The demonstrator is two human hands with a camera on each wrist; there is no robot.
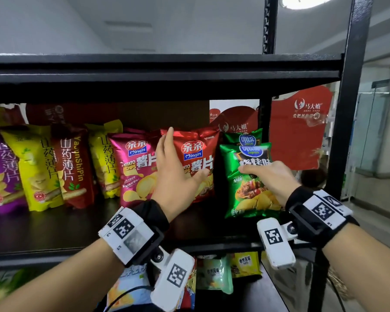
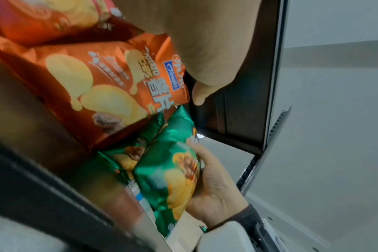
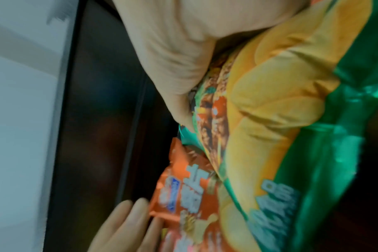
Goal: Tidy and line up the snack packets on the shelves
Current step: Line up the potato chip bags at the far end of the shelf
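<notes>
Here, the scene by parts:

Left hand: the left hand (image 1: 176, 174) lies flat against the front of the red chip bag (image 1: 197, 154), fingers straight and pointing up along the bag's left edge, thumb spread across its lower front; it presses rather than grasps.

Right hand: the right hand (image 1: 268, 176) grips the front green chip bag (image 1: 245, 188) at its right side, thumb laid across the printed face and the fingers wrapped behind, as the left wrist view shows (image 2: 214, 192).

Red chip bag: stands upright on the middle shelf (image 1: 54, 233), between the pink chip bag (image 1: 135, 167) and the green ones; its right edge is just beside the front green bag.

Front green chip bag: upright, slightly forward of its neighbours, near the shelf's right end; whether its bottom rests on the shelf, I cannot tell.

Second green bag: a second green bag (image 1: 239, 137) stands directly behind the first, only its top showing.

Row to the left: beyond the pink bag stand a yellow bag (image 1: 104, 158), a dark red bag (image 1: 73, 167), another yellow bag (image 1: 36, 170) and a purple bag (image 1: 0, 170), several leaning and overlapping.

Frame: a black upright post (image 1: 349, 109) bounds the shelf on the right.

Lower shelf: more packets (image 1: 214, 275) lie below, partly hidden by the wrists.

Behind: red printed signs (image 1: 300, 129) hang past the shelf back.
</notes>
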